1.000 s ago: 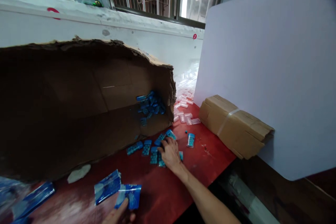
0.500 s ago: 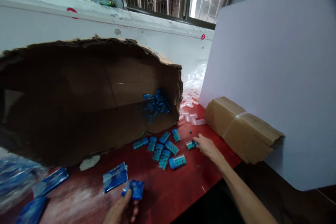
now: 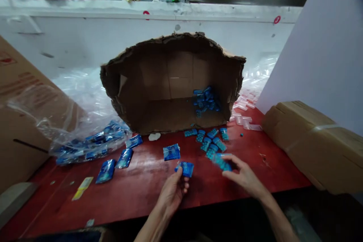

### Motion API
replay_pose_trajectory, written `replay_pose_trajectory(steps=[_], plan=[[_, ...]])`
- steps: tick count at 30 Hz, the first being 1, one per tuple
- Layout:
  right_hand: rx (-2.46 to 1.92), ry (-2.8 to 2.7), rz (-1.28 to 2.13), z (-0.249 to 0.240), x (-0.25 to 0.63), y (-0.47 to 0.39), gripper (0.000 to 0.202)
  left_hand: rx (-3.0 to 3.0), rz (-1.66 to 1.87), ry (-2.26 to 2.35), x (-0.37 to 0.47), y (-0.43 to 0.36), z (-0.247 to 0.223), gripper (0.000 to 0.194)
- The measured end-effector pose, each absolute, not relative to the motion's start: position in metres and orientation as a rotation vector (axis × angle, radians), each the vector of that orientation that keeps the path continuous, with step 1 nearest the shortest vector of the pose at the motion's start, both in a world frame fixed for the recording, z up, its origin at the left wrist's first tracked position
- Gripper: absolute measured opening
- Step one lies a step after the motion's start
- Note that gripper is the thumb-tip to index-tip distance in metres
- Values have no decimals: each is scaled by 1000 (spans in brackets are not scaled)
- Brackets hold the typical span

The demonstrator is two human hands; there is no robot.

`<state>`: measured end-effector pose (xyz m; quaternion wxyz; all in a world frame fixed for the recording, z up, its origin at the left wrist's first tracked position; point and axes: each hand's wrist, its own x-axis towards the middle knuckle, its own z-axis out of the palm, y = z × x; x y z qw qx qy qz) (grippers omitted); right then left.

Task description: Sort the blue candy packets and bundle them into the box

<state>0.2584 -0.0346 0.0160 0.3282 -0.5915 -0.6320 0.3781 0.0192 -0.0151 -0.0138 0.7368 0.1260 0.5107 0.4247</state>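
Note:
My left hand [image 3: 172,189] pinches a blue foil packet [image 3: 187,169] between thumb and fingers, low over the red table. My right hand [image 3: 245,176] has its thumb and fingers around a small clear bottle of blue beads [image 3: 222,162], blurred by motion. Just beyond it lies a cluster of similar bead bottles with blue caps [image 3: 206,143]. A flat blue packet [image 3: 171,152] rests on the table beyond my left hand. Further left lie more blue packets [image 3: 106,171].
A torn-edged cardboard box [image 3: 159,115] opens toward me, with more blue bottles [image 3: 206,100] inside. Left is a clear plastic bag of blue packets [image 3: 96,140]. Clear empty tubes [image 3: 246,121] and a strapped cardboard bundle [image 3: 309,140] are right. One loose bead [image 3: 241,134] lies on the table.
The view has swung left. My right hand has brought a bead bottle leftward from the table's right side, nearer to my left hand. My left hand still holds the blue packet.

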Motion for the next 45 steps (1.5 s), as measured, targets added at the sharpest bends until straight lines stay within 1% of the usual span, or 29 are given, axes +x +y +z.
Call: replay_pose_trajectory(steps=[3, 6, 13, 24, 34, 38, 42, 45], plan=[[-1418, -1787, 962, 31, 215, -44, 32, 265, 935, 1120, 19, -18, -12, 20], [-1395, -1865, 907, 36, 198, -43, 30, 262, 936, 1116, 19, -21, -11, 20], [-1392, -1947, 877, 29, 200, -36, 32, 270, 974, 1092, 18, -20, -14, 22], [-1387, -1965, 986, 28, 194, -23, 33, 353, 1016, 1047, 11, -12, -22, 25], [-1421, -2032, 914, 30, 187, -22, 31, 359, 1074, 968, 5, -17, -24, 24], [-1400, -2063, 887, 31, 186, -22, 32, 436, 1057, 1008, 4, -17, -24, 25], [-1402, -2129, 766, 25, 177, -26, 34, 530, 1079, 1135, 9, -15, -28, 27], [-1422, -2125, 622, 14, 164, -29, 35, 498, 1054, 1083, 14, -14, -24, 27]])
